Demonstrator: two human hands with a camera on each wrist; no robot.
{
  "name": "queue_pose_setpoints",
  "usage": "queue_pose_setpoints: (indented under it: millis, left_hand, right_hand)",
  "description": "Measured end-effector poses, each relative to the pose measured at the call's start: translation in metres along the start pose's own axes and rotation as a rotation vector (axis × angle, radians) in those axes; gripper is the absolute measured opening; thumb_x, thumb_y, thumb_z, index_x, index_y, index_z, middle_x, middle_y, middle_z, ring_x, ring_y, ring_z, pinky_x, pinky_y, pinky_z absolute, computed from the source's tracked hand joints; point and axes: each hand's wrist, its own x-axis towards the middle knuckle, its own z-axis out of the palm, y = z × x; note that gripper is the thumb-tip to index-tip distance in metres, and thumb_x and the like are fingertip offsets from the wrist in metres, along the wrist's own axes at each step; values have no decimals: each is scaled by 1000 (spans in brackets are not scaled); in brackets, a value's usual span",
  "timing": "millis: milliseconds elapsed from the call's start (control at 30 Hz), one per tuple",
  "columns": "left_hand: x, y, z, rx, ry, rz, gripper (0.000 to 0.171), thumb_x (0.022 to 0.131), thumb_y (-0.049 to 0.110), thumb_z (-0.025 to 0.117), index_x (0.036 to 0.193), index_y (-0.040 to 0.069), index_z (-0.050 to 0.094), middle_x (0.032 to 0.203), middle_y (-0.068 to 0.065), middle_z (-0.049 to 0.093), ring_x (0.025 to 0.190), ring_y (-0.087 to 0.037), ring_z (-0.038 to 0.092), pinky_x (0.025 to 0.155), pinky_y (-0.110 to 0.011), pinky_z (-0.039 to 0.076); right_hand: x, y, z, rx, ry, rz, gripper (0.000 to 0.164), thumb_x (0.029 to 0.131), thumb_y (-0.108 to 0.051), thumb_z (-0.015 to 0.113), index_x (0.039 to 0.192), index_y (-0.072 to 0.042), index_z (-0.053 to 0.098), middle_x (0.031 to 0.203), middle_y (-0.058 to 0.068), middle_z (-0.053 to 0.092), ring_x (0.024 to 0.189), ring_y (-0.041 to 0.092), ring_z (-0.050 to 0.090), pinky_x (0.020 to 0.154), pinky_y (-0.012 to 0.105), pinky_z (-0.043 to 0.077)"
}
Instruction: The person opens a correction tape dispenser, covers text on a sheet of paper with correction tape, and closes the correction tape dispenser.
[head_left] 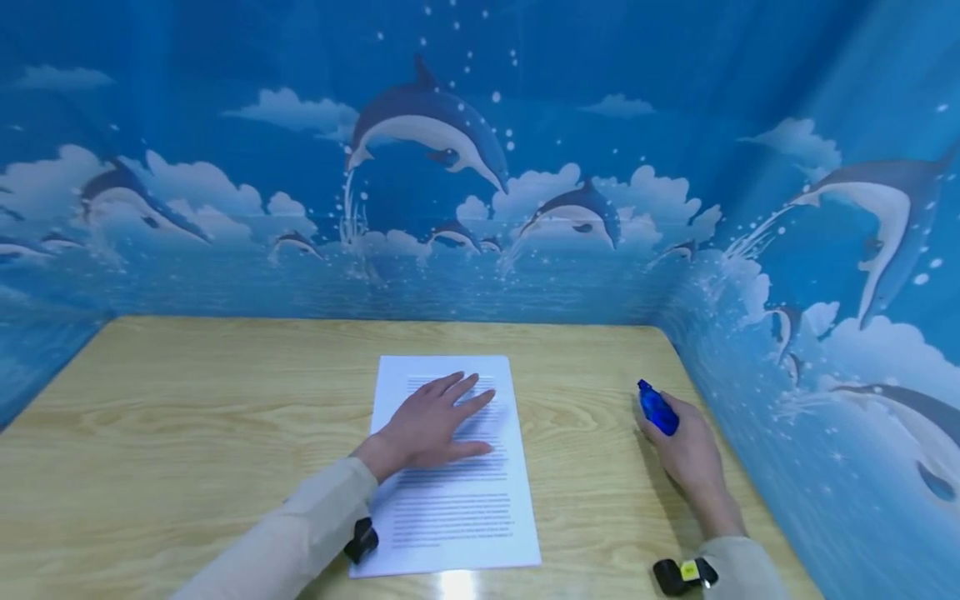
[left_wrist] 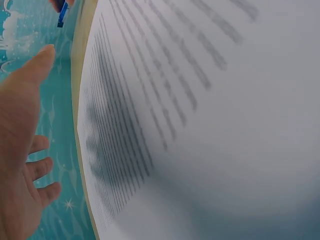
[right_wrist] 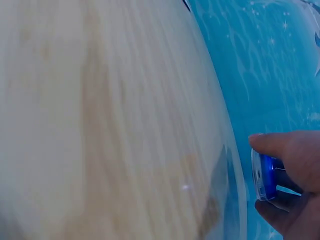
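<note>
A white printed sheet of paper lies on the wooden table, lines of text running across it. My left hand is over its upper half with the fingers spread, holding nothing; a shadow falls on the text below. In the left wrist view the thumb and fingers of that left hand appear apart from the paper. Toward the table's right side, my right hand grips a small blue correction tape, its narrow tip pointing away. The right wrist view shows the correction tape pinched between thumb and fingers.
The light wooden table extends left of the paper. A blue dolphin-print curtain hangs along the back and both sides, close beside my right hand. Each wrist carries a small black camera mount.
</note>
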Motion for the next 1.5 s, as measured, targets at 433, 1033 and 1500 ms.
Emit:
queue_pose_setpoints:
  millis: [433,1033,1500]
  left_hand:
    - [-23,-19,-3,44,60,-87,78,89,71,41,151,24,31,153,-10,29,140,-31,24,108,-52,27]
    - [-57,-48,-3,17,110,-164,79,88,71,42,150,21,34,152,-12,31,139,-34,26,107,-55,27]
    - [-72,-57,-6,9,140,-177,80,88,70,43,149,20,35,152,-14,31,138,-36,26,106,-57,28]
  right_hand:
    - [5,-44,17,91,11,-94,63,93,-27,65,143,1,39,139,30,41,124,47,40,98,60,36]
    - [-1,-113,44,152,-45,-277,57,89,-25,70,138,-5,48,136,19,49,123,38,46,97,54,41]
    - [-14,-146,56,115,-117,-391,58,87,-34,71,137,-10,52,137,12,51,127,33,45,100,51,39]
